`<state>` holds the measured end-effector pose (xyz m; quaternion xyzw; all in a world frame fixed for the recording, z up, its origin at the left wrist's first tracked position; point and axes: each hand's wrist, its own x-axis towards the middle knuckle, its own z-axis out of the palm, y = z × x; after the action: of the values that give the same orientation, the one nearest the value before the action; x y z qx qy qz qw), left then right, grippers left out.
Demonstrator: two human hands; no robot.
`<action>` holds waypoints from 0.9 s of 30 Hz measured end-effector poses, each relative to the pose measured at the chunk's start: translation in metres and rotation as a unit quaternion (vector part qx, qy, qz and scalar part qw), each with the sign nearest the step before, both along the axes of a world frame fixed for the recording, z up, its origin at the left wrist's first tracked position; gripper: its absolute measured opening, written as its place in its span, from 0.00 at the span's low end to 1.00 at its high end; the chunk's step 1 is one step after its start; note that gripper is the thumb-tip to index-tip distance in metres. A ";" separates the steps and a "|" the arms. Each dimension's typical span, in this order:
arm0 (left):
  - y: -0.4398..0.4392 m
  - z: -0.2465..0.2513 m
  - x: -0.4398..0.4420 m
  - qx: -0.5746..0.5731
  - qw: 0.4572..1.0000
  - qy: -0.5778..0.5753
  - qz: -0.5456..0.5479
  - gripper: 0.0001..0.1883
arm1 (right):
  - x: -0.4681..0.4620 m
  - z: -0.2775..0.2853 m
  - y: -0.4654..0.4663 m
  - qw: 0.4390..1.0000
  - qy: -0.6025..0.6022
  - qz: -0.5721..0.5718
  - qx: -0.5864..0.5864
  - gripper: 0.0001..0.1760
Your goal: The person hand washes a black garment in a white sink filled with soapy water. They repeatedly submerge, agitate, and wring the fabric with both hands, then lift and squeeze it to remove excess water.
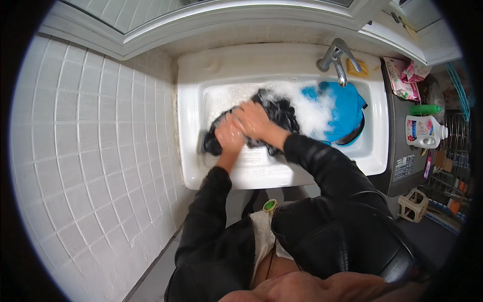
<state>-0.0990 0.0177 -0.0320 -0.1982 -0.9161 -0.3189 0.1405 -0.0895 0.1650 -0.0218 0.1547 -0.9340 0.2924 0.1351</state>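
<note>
A wet black cloth garment (277,109) lies bunched in the left half of a white ceramic sink (283,181), with suds around it. My left hand (230,134) presses on its left part, fingers curled over the fabric. Against it, partly overlapping, my right hand (253,120) grips the same garment. Both hands are slightly blurred. Part of the garment bulges out beyond my left hand, near the sink's left wall. To the right, a blue fabric item (345,109) with a dark edge rests in the basin, partly under white foam (315,113).
A chrome faucet (336,62) stands at the back rim beside a yellow sponge (357,68). On the dark surface at right are a white detergent bottle (422,131), a green bottle (424,110) and a pink-white packet (402,79). A tiled wall (102,143) borders the left; a cabinet (241,19) overhangs the back.
</note>
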 end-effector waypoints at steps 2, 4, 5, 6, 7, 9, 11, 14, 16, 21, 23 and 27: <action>0.007 -0.002 -0.031 -0.215 0.968 -0.121 0.039 0.12 | -0.046 -0.016 -0.004 0.998 -0.032 -0.038 0.029 0.19; 0.004 0.010 -0.048 -0.272 0.931 -0.245 0.018 0.13 | -0.065 -0.004 0.000 0.980 -0.188 -0.051 -0.042 0.22; 0.002 0.021 -0.060 -0.290 0.915 -0.281 0.006 0.15 | -0.063 0.008 0.007 0.965 -0.243 -0.057 -0.079 0.24; -0.002 0.035 -0.074 -0.302 0.919 -0.240 -0.082 0.16 | -0.052 0.026 0.017 0.948 -0.249 -0.081 -0.181 0.36; -0.007 0.048 -0.079 -0.327 0.905 -0.221 -0.160 0.18 | -0.036 0.042 0.030 0.943 -0.252 -0.092 -0.196 0.44; -0.005 0.068 -0.088 -0.307 0.885 -0.344 -0.071 0.22 | 0.009 0.066 0.063 0.977 -0.146 -0.094 -0.122 0.56; 0.000 0.077 -0.081 -0.221 0.946 -0.219 -0.095 0.36 | 0.056 0.067 0.087 0.963 -0.222 -0.129 -0.086 0.65; 0.025 0.080 -0.062 -0.091 0.915 -0.338 -0.200 0.63 | 0.096 0.036 0.092 0.925 -0.356 -0.132 -0.005 0.60; 0.044 0.086 -0.048 -0.249 0.896 -0.298 -0.217 0.59 | 0.104 0.015 0.090 0.911 -0.365 -0.185 -0.058 0.54; 0.072 0.138 -0.035 -0.119 0.922 -0.328 -0.168 0.28 | 0.106 0.020 0.114 0.901 -0.224 -0.219 -0.299 0.21; 0.072 0.170 -0.033 0.154 0.866 -0.436 -0.189 0.23 | 0.112 0.043 0.139 0.911 -0.208 -0.204 -0.291 0.18; 0.050 0.223 -0.047 0.308 0.829 -0.408 -0.227 0.21 | 0.118 0.094 0.169 0.933 -0.022 -0.157 -0.323 0.18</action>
<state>-0.1456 0.0678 0.1912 -0.1991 -0.6740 -0.6589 -0.2683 0.0289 0.3342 0.0720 -0.0528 -0.8042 0.5568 0.2011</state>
